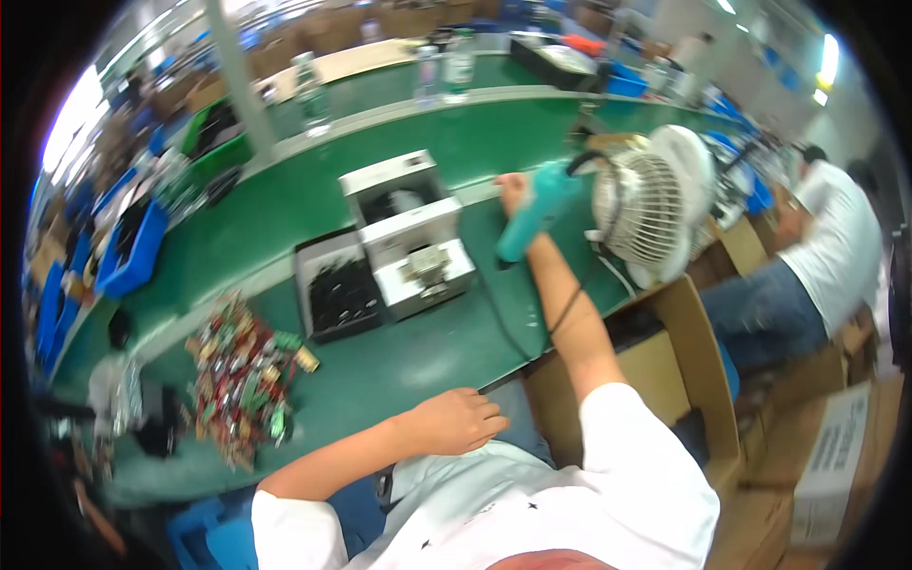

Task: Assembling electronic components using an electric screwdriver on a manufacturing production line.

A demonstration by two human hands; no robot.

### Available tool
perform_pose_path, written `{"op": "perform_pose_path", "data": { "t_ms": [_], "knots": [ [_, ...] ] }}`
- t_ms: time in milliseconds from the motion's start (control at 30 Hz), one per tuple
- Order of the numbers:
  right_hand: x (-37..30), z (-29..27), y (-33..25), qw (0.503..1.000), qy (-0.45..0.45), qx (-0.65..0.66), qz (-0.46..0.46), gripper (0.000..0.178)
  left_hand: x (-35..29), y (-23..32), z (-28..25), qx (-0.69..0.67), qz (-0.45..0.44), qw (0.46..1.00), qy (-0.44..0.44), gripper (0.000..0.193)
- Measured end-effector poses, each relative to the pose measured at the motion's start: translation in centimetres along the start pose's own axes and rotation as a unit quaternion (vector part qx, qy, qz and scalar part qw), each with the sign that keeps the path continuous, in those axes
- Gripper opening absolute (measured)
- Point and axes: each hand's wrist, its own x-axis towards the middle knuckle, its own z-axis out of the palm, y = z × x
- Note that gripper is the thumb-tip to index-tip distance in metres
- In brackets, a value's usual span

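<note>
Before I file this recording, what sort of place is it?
Most likely an electronics assembly workshop or factory floor: a long green workbench, a heap of small parts that look like circuit boards and wires, and a blue bin on the bench.

On the table [399, 366]: one fan [646, 209] toward the right edge, one tray [348, 330], one parts heap [242, 375]; three bottles [459, 68] along the far rail [389, 112]; two hands [461, 421], one teal tool [537, 209]
</note>
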Motion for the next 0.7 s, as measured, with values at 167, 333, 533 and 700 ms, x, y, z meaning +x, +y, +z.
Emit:
{"op": "perform_pose_path", "data": {
  "t_ms": [167, 333, 533, 700],
  "knots": [
    [-0.9, -0.2, -0.6, 0.998, 0.039, -0.025, -0.038, 0.018, 3.8, -3.2, 4.9, 0.075, 0.149, 0.978, -0.122, 0.010],
    [-1.5, 1.4, -5.1, 0.971, 0.098, -0.205, -0.076, 0.022, 3.4, -3.9, 5.7, 0.106, 0.081, 0.974, -0.182, 0.013],
    [-2.9, 2.4, -7.6, 0.960, 0.155, -0.234, -0.026, 0.019, 4.0, -3.5, 4.6, 0.024, 0.068, 0.984, -0.162, 0.017],
    [-3.1, 2.1, -5.9, 0.986, 0.141, -0.077, -0.049, 0.014, 3.5, -3.4, 5.2, 0.021, 0.083, 0.983, -0.165, 0.017]
  ]
}}
